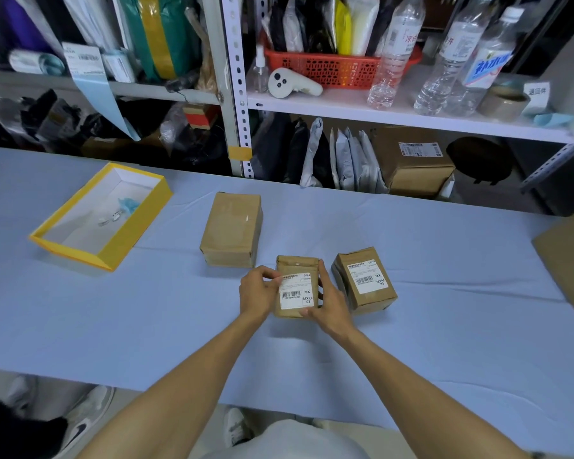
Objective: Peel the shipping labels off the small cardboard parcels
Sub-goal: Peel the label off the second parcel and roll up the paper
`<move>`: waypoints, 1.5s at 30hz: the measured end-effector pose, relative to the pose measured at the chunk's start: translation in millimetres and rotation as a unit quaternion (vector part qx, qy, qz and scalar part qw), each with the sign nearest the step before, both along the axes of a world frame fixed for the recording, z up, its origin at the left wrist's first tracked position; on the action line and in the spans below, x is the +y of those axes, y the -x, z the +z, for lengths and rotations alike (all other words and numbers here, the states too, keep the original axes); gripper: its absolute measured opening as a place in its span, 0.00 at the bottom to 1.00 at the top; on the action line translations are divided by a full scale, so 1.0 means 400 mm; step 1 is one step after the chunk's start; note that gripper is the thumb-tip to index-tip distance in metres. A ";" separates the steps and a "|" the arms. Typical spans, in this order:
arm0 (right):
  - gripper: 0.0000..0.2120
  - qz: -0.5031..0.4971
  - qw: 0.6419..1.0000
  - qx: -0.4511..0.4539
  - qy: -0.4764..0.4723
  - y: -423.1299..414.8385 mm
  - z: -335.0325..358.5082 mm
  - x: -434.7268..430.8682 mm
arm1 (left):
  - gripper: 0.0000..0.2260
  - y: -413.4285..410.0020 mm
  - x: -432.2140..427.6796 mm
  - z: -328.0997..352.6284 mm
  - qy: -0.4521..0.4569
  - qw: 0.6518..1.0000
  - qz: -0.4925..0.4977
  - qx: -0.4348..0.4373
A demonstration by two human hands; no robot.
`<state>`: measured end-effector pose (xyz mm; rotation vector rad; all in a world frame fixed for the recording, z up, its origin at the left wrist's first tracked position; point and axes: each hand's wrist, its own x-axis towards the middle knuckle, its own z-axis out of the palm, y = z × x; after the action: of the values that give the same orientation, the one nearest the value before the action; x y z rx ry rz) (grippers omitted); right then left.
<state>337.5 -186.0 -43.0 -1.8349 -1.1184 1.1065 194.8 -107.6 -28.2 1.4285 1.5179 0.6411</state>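
Blue-clothed table (pixel 113 326) before me carries the middle parcel (pixel 295 309), which my right hand (pixel 328 304) clasps along its side while my left hand (pixel 257 291) pinches its label (pixel 294 293) at the upper-left corner.

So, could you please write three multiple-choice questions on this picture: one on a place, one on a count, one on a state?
1. Where is the yellow tray?
A. on the shelf
B. on the table, left of the parcels
C. on the floor

2. How many small parcels on the table show a white label on top?
A. one
B. two
C. four

3. What is the left hand doing?
A. resting flat on the table
B. picking at the label's top left corner
C. holding a bottle

Answers:
1 B: the tray lies on the blue table, at the far left.
2 B: the held parcel and the right parcel show labels; the plain parcel shows none.
3 B: its fingers pinch the corner of the label while the right hand steadies the box.
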 end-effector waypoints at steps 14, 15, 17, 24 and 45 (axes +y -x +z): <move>0.53 0.003 1.000 -0.005 -0.004 -0.003 -0.004 -0.003 | 0.08 0.017 -0.011 -0.001 -0.030 0.998 -0.041 -0.039; 0.53 0.001 1.000 -0.007 -0.003 -0.003 -0.005 -0.003 | 0.07 0.016 -0.013 -0.002 -0.033 0.998 -0.037 -0.042; 0.53 -0.001 1.000 -0.009 0.001 -0.002 -0.005 -0.001 | 0.10 0.015 -0.020 0.002 -0.037 0.997 -0.030 -0.054; 0.53 -0.008 1.000 -0.007 0.005 0.003 -0.009 -0.002 | 0.22 0.010 -0.084 -0.026 -0.095 0.991 -0.098 0.012; 0.54 -0.001 1.000 -0.020 0.016 0.008 0.005 -0.004 | 0.07 -0.012 -0.066 -0.003 -0.084 0.995 -0.034 0.051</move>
<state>334.1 -187.7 -41.2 -1.8886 -1.1277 1.0969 199.6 -134.1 -29.3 1.6557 1.5146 0.6765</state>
